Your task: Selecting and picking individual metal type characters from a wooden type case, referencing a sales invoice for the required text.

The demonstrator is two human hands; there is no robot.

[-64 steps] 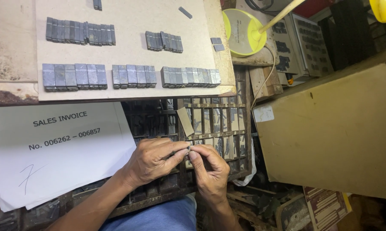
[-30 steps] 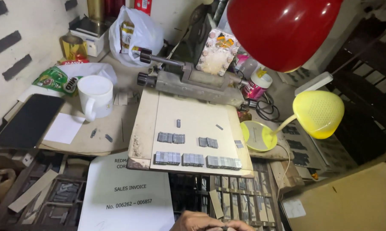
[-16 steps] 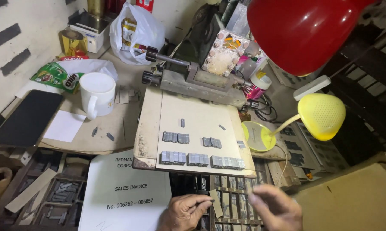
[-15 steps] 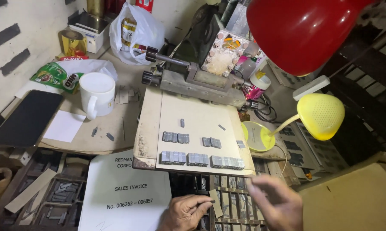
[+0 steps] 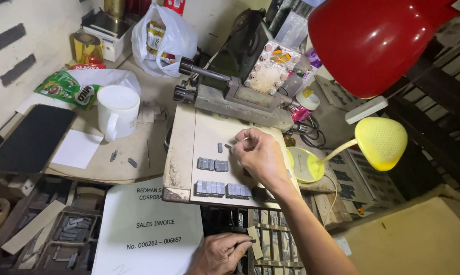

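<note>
Tiny metal type piece (image 5: pixel 228 147) (too small to tell which way it points) sits pinched in the right hand (image 5: pixel 260 158) over the tilted tray (image 5: pixel 181 153), left hand (image 5: pixel 220 253) down low pinching a paper slip (image 5: pixel 255 243).

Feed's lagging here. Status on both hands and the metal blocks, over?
Right hand over the tilted board, fingers pinched by a small loose piece. Left hand low at the compartment tray. Metal blocks in rows, unobstructed.
</note>
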